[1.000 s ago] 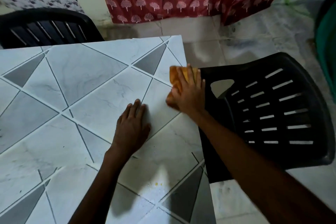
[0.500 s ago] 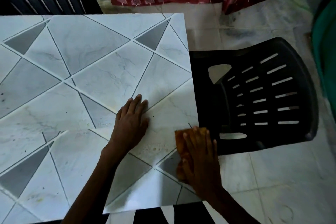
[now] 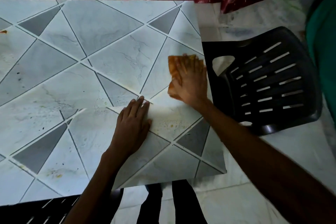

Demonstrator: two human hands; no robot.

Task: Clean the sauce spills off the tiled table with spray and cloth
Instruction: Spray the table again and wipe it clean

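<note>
**Q:** Entry: layout, big to small?

**A:** Tiled counter [image 3: 109,51], its right edge just beside a black chair [image 3: 269,82]. My left hand [image 3: 132,122] lies palm-down mid-counter, fingers straight and together, holding nothing. My right hand [image 3: 190,82] lies flat on the orange cloth [image 3: 172,65], fingers straight and spread, pressing it to the tile near that right edge.

**Q:** Cloth's long axis?

**A:** Blurred. It seems to run away from me, along the edge.

**Q:** Target?

**A:** Yellowish sauce specks [image 3: 169,123] on the pale tile, nearer my body than the cloth. They sit just right of my left thumb, between it and my right forearm. Judgement: the next stroke should pull the cloth back toward me. The left hand is closer but bare, so the right hand takes it.
</note>
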